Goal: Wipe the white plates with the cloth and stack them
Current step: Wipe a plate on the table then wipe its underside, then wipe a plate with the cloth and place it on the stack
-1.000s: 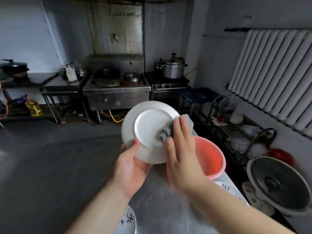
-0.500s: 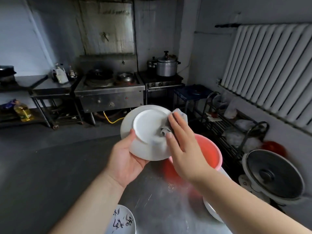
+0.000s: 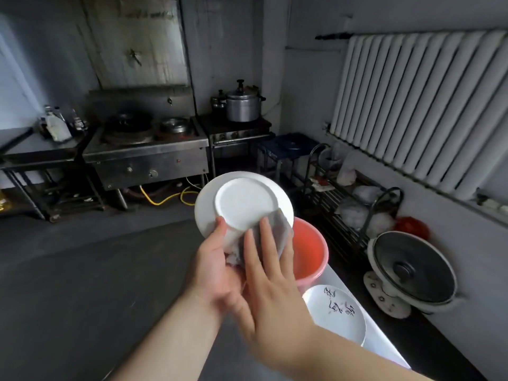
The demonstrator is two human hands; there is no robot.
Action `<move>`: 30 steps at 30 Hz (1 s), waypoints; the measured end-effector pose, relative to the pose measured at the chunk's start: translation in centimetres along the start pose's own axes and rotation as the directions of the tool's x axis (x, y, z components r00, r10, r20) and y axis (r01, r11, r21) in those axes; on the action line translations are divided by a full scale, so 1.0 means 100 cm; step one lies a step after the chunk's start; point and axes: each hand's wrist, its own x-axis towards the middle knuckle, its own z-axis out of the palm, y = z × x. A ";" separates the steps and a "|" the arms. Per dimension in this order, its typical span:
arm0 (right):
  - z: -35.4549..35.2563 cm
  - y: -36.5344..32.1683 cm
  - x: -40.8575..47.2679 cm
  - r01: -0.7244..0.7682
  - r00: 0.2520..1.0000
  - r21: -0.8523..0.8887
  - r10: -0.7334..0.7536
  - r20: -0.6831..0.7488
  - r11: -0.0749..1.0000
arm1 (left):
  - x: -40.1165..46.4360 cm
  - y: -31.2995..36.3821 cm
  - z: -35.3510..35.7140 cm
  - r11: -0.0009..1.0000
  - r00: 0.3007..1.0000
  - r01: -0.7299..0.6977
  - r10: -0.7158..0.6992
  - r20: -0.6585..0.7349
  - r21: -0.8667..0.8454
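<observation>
My right hand [image 3: 270, 273] has slid the cloth [image 3: 277, 229] down to the lower rim of the white plate [image 3: 242, 204], fingers flat on it, while my left hand [image 3: 213, 265] grips the edge above the tabletop [image 3: 384, 342]; one patterned plate [image 3: 334, 314] lies there, no stack yet.

plate [image 3: 334, 312], black brush characters, unreadable

Left of the hands the table [image 3: 170, 312] lies open; right, the pink basin [image 3: 309, 254] and a patterned plate [image 3: 335, 314], perhaps stacked, crowd the edge.
</observation>
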 end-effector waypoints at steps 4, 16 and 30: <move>-0.026 0.050 0.000 -0.006 1.000 0.010 0.006 -0.012 1.000 | 0.014 -0.027 0.025 0.999 0.999 0.033 -0.033 -0.002 -0.005; -0.106 0.257 0.031 -0.525 0.750 -0.105 0.518 0.412 0.844 | 0.067 -0.114 0.040 0.979 0.974 0.139 -0.107 -0.201 0.151; -0.052 0.358 -0.042 -0.882 0.283 -0.029 0.578 0.766 0.470 | 0.102 -0.230 0.014 0.866 0.862 0.311 -0.082 -0.501 0.392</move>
